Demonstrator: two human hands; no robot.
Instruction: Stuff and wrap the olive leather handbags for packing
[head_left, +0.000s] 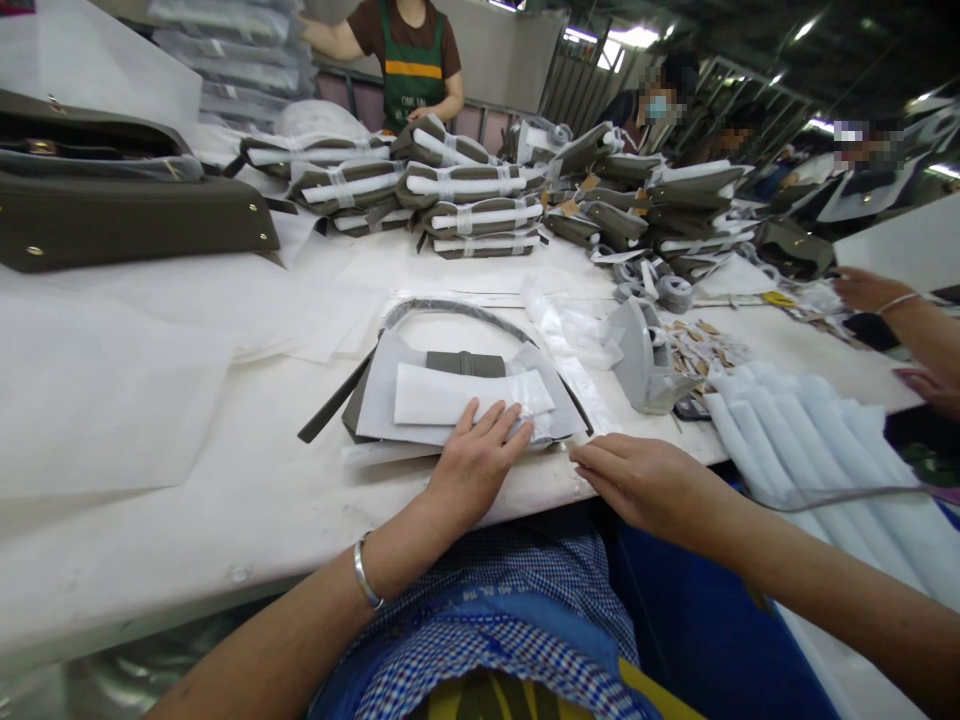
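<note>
A dark olive handbag (465, 362) lies on the white table in front of me, its grey-wrapped handle (457, 305) arched away from me. White wrapping sheet covers its front, and a folded white foam strip (442, 395) rests on top. My left hand (480, 465) lies spread over the strip's lower right part, fingers pressing on it. By the bag's lower right corner, at the table edge, my right hand (637, 480) is closed with thumb and fingers pinched together. Whatever sits between those fingertips is too small to make out. A dark strap (330, 402) sticks out at the bag's left.
Stacked wrapped bags (480, 190) line the back. A larger olive bag (135, 220) stands at left beside white paper sheets (105, 390). To the right are a grey tape dispenser (637, 355), tape rolls (673, 292), small tags (705, 350) and white foam sheets (810, 430). Co-workers stand around.
</note>
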